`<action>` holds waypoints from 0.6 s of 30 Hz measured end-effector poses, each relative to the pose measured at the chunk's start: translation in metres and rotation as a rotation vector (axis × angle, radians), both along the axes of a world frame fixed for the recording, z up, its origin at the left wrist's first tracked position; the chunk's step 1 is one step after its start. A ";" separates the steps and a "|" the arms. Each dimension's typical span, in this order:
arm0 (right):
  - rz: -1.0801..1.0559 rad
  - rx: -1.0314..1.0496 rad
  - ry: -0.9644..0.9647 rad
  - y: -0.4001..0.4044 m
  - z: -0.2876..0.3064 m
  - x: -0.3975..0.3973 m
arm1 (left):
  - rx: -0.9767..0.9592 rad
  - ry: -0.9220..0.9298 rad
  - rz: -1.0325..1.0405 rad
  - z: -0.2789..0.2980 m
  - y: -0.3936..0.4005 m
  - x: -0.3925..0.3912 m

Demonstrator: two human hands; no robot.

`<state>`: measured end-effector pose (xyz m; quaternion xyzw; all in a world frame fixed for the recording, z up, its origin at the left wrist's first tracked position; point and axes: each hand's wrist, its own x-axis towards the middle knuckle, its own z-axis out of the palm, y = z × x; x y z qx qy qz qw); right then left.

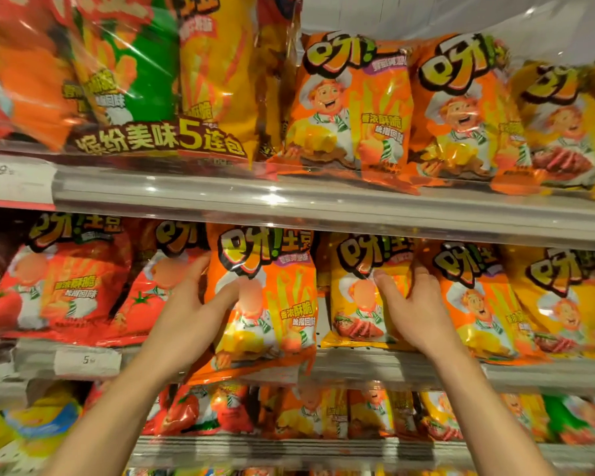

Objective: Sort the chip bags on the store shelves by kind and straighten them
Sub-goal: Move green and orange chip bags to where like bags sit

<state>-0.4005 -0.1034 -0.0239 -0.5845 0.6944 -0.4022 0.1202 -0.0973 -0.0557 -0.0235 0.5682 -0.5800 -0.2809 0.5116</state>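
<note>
1. The person stands close to the snack shelves and reaches both bare arms to the middle shelf (358,367), where the chip bags stand in a row, faces to the aisle.

2. The left hand (200,300) holds the left edge of an orange chip bag (272,304). The thumb lies across the front of the bag and the other fingers go behind the edge, so the hand is half closed on it. This bag hangs lower than its neighbours, with its bottom over the shelf lip, at 6 o'clock from the shelf rail (323,207) above. I think it is held so because it is being set into or taken out of its row.

3. The right hand (413,304) is spread rather open. Its thumb presses on the front of a yellow chip bag (354,304), and its fingers go into the gap at 3 o'clock, beside the next orange bag (474,304). Whether it really grips the yellow bag, I cannot tell; it seems more to part the two bags.

4. At 9 o'clock from the left hand stand the red tomato bags (66,286), already grouped by kind.

5. On the top shelf, at 12 o'clock, more orange bags (351,108) lean forward, beside a big five-pack (145,97) at 10 o'clock.

6. The bottom shelf, at 6 o'clock, is blurred, and its bags seem mixed.
</note>
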 end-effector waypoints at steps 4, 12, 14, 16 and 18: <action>-0.029 0.004 0.113 -0.001 -0.009 0.003 | 0.030 -0.039 0.031 0.003 -0.013 -0.008; 0.026 -0.208 0.290 0.021 0.008 0.015 | 0.026 -0.082 0.009 0.006 -0.035 -0.018; 0.206 -0.163 0.368 0.031 0.016 0.031 | 0.001 -0.066 -0.011 0.008 -0.040 -0.024; 0.395 -0.148 0.455 0.032 0.019 0.047 | 0.001 -0.051 -0.020 0.009 -0.043 -0.029; 0.501 -0.152 0.570 0.027 0.017 0.062 | -0.011 -0.041 -0.014 0.009 -0.046 -0.033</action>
